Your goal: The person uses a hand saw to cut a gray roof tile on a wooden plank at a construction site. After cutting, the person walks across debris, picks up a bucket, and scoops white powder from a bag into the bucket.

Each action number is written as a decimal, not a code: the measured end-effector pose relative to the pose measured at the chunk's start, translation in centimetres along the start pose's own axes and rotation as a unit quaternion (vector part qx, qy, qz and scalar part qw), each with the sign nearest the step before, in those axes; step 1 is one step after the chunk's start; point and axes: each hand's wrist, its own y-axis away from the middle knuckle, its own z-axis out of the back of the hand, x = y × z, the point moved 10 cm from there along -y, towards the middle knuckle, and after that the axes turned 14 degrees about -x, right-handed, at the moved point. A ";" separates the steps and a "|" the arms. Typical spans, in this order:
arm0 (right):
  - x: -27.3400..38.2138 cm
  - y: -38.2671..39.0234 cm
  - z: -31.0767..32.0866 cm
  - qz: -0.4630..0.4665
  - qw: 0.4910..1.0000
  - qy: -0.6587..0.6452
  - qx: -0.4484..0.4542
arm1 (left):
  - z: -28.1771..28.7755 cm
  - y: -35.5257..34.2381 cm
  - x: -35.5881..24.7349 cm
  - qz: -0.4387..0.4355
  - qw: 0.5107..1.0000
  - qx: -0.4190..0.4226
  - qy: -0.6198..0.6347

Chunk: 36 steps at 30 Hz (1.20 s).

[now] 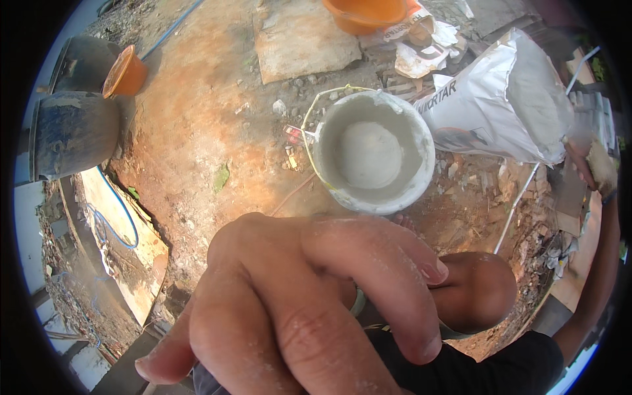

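My left hand [309, 289] is raised very near the camera and fills the lower middle. Its fingers are bent and spread apart, dusted pale, with no object showing in them. Over at the far right, my right hand [588, 164] is beside the open mouth of a white mortar bag [484, 108]. Blur there hides its fingers and whatever may be in them. Grey powder [543, 99] shows in the bag, which leans towards a bucket [421, 155]. The bucket is upright, smeared with grey, and has a thin layer of grey material on its bottom. Its yellowish handle [306, 131] hangs to the left.
Two dark tubs [76, 135] and a small orange bucket [125, 72] stand at left. An orange basin [367, 14] and torn bag paper [421, 52] lie at the back, near a flat slab [303, 43]. A board [128, 243] with blue hose lies left. Rubble borders the dirt ground.
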 end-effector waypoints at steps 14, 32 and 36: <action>3.2 1.1 4.7 -0.024 0.999 -0.039 -0.017 | 14.9 11.9 3.4 0.251 0.929 -0.155 -0.225; 21.8 11.4 -12.4 0.083 0.967 -0.067 0.231 | 20.0 16.8 2.3 0.264 0.887 -0.286 -0.249; 25.0 12.9 -21.8 0.224 0.948 -0.001 0.227 | 20.4 18.1 1.3 0.271 0.874 -0.306 -0.263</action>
